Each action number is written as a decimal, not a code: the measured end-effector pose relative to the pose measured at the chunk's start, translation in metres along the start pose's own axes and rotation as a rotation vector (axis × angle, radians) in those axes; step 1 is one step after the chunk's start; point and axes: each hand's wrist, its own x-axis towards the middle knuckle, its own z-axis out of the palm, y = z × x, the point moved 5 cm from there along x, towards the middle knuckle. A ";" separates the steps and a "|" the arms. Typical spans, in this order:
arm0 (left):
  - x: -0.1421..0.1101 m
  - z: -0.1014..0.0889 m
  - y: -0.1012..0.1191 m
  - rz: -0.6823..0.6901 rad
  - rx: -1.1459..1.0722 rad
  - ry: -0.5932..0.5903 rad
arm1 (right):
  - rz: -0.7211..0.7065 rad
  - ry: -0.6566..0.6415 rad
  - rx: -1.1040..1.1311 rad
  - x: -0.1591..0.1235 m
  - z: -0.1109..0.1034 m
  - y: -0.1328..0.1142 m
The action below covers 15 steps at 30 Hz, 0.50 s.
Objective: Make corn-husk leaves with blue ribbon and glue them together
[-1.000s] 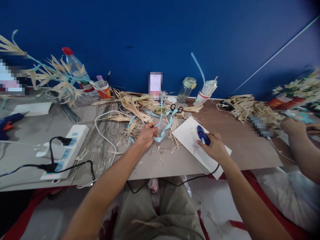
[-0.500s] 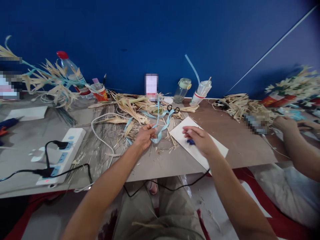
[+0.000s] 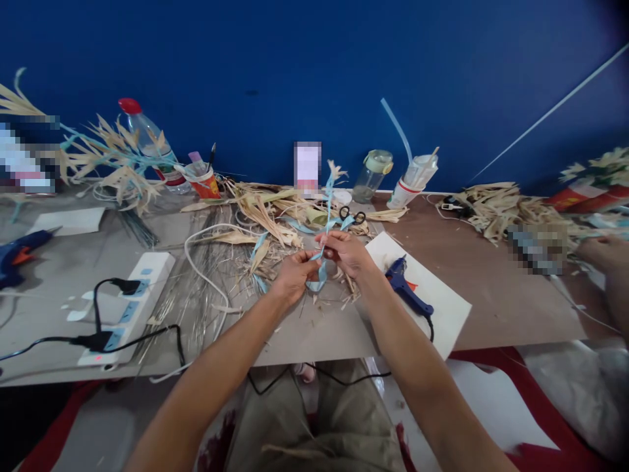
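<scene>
Both my hands meet over the middle of the table at a thin upright stem [image 3: 329, 203] wrapped in light blue ribbon, topped by a small pale husk flower [image 3: 336, 172]. My left hand [image 3: 295, 276] is closed, pinching the lower stem and ribbon between thumb and fingers. Just above it, my right hand [image 3: 348, 252] pinches the stem with its fingertips. A loose loop of light blue ribbon [image 3: 317, 283] hangs below the fingers. To the right of my right hand, a blue glue gun [image 3: 409, 288] lies on a white sheet [image 3: 449, 314]. Black-handled scissors [image 3: 352, 215] lie behind the hands.
Dry corn husks [image 3: 265, 210] and thin wires [image 3: 196, 288] litter the table. A power strip [image 3: 128, 308] and another glue gun [image 3: 22, 255] lie left. Along the wall stand a red-capped bottle [image 3: 147, 141], cups, a phone [image 3: 307, 169] and a jar [image 3: 372, 176]. Another person's hand [image 3: 602, 255] is far right.
My right hand has moved left from above the white sheet to the stem beside my left hand. The glue gun on the sheet is uncovered. The stem's flower top now shows clearly.
</scene>
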 end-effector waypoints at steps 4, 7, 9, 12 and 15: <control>0.001 -0.001 -0.001 0.043 0.048 0.047 | -0.156 0.102 -0.206 -0.001 -0.006 -0.007; 0.001 -0.001 0.000 0.059 0.080 0.060 | -0.221 0.181 -0.378 -0.002 -0.009 -0.010; 0.001 -0.001 0.000 0.068 0.102 0.068 | -0.252 0.234 -0.482 -0.003 -0.011 -0.012; 0.000 -0.001 0.001 0.071 0.131 0.080 | -0.297 0.260 -0.617 -0.004 -0.011 -0.015; -0.001 0.001 0.000 0.056 0.163 0.078 | -0.342 0.249 -0.701 -0.005 -0.008 -0.018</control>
